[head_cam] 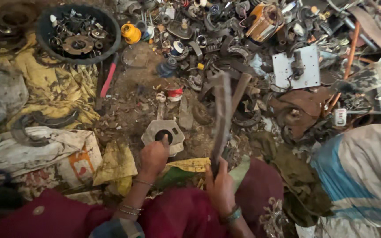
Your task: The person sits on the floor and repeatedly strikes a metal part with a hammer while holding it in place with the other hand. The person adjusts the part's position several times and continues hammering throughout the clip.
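Right hand [220, 183] clenched on raised hammer [224, 115], left hand [153, 158] pressing grey metal plate [163, 133] on floor; plate looks intact, scrap heap [243, 44] at 12 o'clock unsorted.

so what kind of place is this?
Probably a scrap-sorting or metal-salvage spot, on the ground. A big scrap pile of metal parts lies ahead, a black tub holds rings and gears, and the left hand steadies a metal part while the right hand grips a hammer.
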